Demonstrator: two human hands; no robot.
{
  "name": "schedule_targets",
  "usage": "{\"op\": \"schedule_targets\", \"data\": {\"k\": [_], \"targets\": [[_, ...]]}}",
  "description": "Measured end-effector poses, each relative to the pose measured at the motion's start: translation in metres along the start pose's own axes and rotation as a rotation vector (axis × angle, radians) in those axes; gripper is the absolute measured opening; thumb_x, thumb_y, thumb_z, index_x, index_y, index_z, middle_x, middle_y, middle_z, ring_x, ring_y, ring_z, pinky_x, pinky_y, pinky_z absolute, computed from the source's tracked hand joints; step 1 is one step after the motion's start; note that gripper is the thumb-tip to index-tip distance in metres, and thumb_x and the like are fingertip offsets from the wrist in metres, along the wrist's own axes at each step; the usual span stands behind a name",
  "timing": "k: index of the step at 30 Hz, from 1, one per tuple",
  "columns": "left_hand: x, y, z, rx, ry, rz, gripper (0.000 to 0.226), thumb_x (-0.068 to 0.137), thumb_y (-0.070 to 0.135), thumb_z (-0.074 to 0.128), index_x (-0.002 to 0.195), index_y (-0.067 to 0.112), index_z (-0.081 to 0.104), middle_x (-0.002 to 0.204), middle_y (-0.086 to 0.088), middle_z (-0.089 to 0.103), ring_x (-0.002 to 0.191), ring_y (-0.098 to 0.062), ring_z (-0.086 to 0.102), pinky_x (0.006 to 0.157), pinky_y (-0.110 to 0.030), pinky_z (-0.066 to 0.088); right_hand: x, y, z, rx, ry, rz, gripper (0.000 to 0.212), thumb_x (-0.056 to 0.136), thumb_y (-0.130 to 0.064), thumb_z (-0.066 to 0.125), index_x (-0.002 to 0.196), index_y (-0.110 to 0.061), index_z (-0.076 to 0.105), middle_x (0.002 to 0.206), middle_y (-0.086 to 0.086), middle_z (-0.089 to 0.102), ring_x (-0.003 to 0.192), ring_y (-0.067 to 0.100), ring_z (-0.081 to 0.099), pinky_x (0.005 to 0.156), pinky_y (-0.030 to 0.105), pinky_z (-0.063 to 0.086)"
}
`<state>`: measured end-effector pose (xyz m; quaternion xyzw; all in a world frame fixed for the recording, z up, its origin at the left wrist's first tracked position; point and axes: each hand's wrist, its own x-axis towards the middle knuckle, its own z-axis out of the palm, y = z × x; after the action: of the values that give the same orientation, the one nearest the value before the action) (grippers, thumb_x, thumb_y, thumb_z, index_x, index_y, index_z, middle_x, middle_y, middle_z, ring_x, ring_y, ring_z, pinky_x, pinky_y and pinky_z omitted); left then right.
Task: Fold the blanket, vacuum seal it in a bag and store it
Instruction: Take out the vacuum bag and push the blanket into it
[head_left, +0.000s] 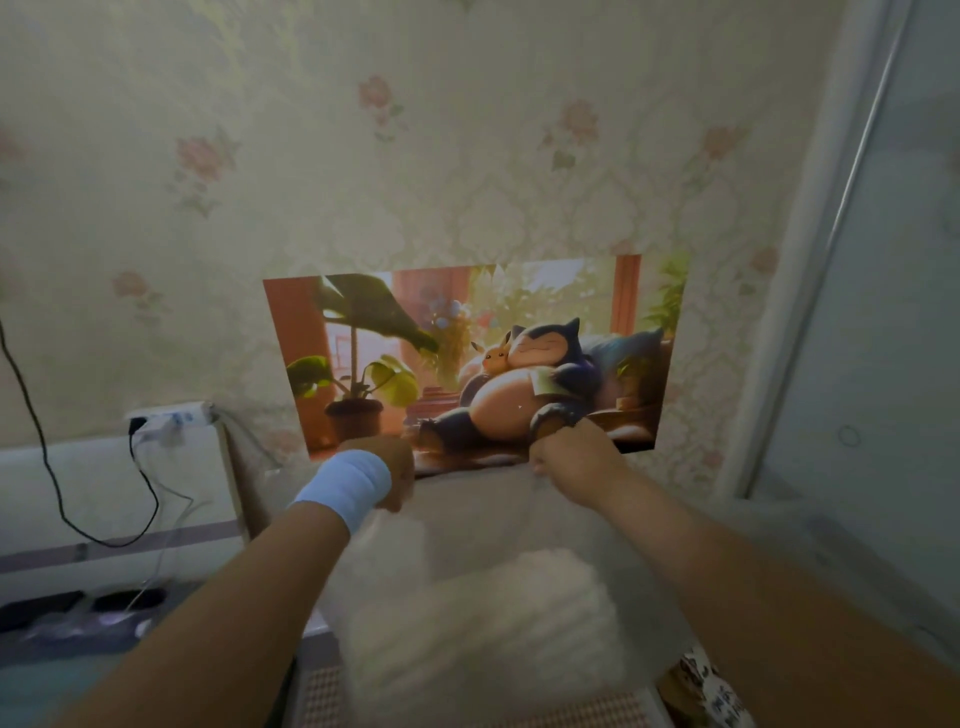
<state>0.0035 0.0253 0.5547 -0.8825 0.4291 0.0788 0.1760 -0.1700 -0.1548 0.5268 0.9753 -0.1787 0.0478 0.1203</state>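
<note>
I see the left hand (387, 467) and right hand (574, 460) each gripping the top edge of the bag (483, 512), fingers curled, holding it up; the blanket (488, 618) sits inside, blurred.

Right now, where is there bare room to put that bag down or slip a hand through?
Bare: the grid-patterned surface below the bag, bordered by patterned cloth on the right; also the gap between left hand and right hand. Crowded: lower left, with cables and dark clutter.

No readable text; marks on patterned cloth (712, 688) too blurred to read.
</note>
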Motion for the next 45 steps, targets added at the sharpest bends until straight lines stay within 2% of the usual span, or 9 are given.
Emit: {"op": "schedule_targets", "data": {"k": [3,9,12,15,22,26,32,41,45], "targets": [[0.006,0.038,0.005,-0.157,0.110,0.134,0.060,0.078,0.041,0.069,0.134,0.030,0.051,0.130,0.001,0.057,0.114,-0.026,0.057,0.098,-0.038,0.048,0.004,-0.014,-0.011,-0.006,0.005,-0.033,0.024,0.100,-0.038,0.048,0.112,-0.031,0.068,0.118,0.000,0.062,0.115,0.026,0.055,0.103,0.039,0.036],[0.019,0.073,0.009,-0.590,0.263,0.123,0.016,0.085,0.017,0.059,0.090,0.020,0.074,0.088,-0.004,0.072,0.080,-0.026,0.068,0.082,-0.036,0.056,-0.004,-0.001,-0.029,0.143,0.001,-0.043,0.026,0.086,-0.049,0.064,0.100,-0.028,0.071,0.099,-0.002,0.068,0.097,0.023,0.062,0.087,0.036,0.048],[0.029,0.064,0.014,-0.600,0.228,0.102,0.016,0.085,0.016,0.062,0.092,0.022,0.075,0.086,0.000,0.072,0.077,-0.022,0.069,0.080,-0.034,0.058,-0.021,0.035,-0.041,-0.018,-0.299,0.075,0.047,0.071,-0.057,0.076,0.106,-0.027,0.067,0.100,-0.004,0.067,0.094,0.021,0.065,0.084,0.035,0.052],[0.035,0.066,0.016,-0.621,0.171,0.073,0.011,0.084,0.022,0.063,0.082,0.024,0.074,0.081,0.003,0.072,0.074,-0.020,0.069,0.078,-0.034,0.059,-0.042,0.067,-0.047,-0.051,-0.402,0.212,0.029,0.081,-0.031,0.073,0.107,-0.018,0.070,0.099,0.001,0.067,0.093,0.022,0.065,0.088,0.034,0.053],[0.021,0.123,-0.009,-0.461,0.201,0.309,0.059,0.080,0.031,0.069,0.136,0.027,0.048,0.127,0.004,0.058,0.114,-0.023,0.057,0.101,-0.034,0.045,-0.040,0.043,-0.054,0.153,-0.415,0.190,0.021,0.086,-0.025,0.070,0.105,-0.016,0.071,0.105,0.005,0.070,0.090,0.026,0.069,0.086,0.036,0.056],[0.019,0.147,-0.008,-0.727,0.295,0.346,0.033,0.080,0.016,0.069,0.110,0.028,0.067,0.098,0.004,0.071,0.089,-0.019,0.066,0.082,-0.029,0.052,-0.027,0.024,-0.055,0.145,-0.432,0.138,0.022,0.085,-0.026,0.075,0.103,-0.012,0.073,0.089,0.004,0.069,0.065,0.017,0.062,0.074,0.031,0.053],[0.028,0.118,0.003,-0.614,0.227,0.189,0.008,0.078,0.019,0.072,0.085,0.021,0.076,0.078,0.007,0.071,0.073,-0.012,0.065,0.064,-0.017,0.046,-0.030,0.056,-0.077,-0.133,-0.434,0.157,0.058,0.077,-0.037,0.081,0.126,-0.015,0.059,0.119,0.005,0.062,0.112,0.029,0.061,0.094,0.042,0.049],[0.030,0.157,-0.029,-0.672,0.401,0.384,0.010,0.084,0.033,0.066,0.083,0.028,0.057,0.080,0.009,0.059,0.072,-0.008,0.054,0.071,-0.021,0.046,-0.026,0.056,-0.077,-0.166,-0.163,0.067,0.048,0.078,-0.031,0.080,0.119,-0.012,0.066,0.114,0.006,0.068,0.105,0.028,0.064,0.073,0.034,0.047],[0.050,0.146,-0.027,-0.557,0.467,0.394,0.018,0.083,0.021,0.061,0.093,0.007,0.058,0.078,-0.004,0.057,0.068,-0.016,0.053,0.065,-0.030,0.046,-0.023,0.061,-0.071,-0.176,0.118,0.030,0.024,0.084,-0.038,0.068,0.100,-0.021,0.069,0.099,0.002,0.070,0.097,0.025,0.066,0.070,0.031,0.037]]}}
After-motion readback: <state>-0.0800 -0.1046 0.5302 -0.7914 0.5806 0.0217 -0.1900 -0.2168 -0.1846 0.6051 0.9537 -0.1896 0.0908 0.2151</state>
